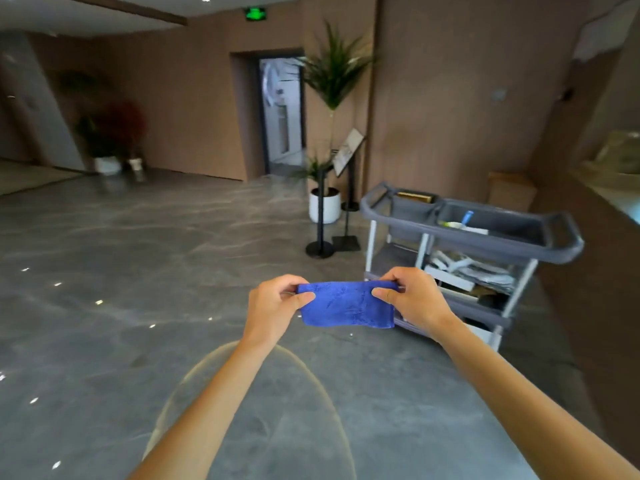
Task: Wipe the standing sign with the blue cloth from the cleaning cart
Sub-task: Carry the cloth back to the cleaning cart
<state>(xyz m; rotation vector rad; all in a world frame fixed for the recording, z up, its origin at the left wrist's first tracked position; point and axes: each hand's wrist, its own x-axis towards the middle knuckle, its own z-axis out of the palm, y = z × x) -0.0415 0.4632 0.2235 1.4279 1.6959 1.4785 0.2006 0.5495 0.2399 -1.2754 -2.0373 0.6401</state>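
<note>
Blue cloth [347, 304] hangs folded between your left hand [273, 308] and right hand [412, 299], each grip pinching a top corner, apparently for folding. Standing sign [348, 152] waits well apart, beyond the cleaning cart [519, 244].

Standing sign [347, 151] face too blurred to read.

Glossy grey marble floor [138, 237], brown panelled walls [450, 98], potted palm [332, 74], green exit sign [255, 13]

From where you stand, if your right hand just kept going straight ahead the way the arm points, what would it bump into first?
Probably the grey cleaning cart. The right hand, pinching the blue cloth, already overlaps the cart's lower shelves in view. Depth is unclear, so it might pass the cart's near corner.
</note>
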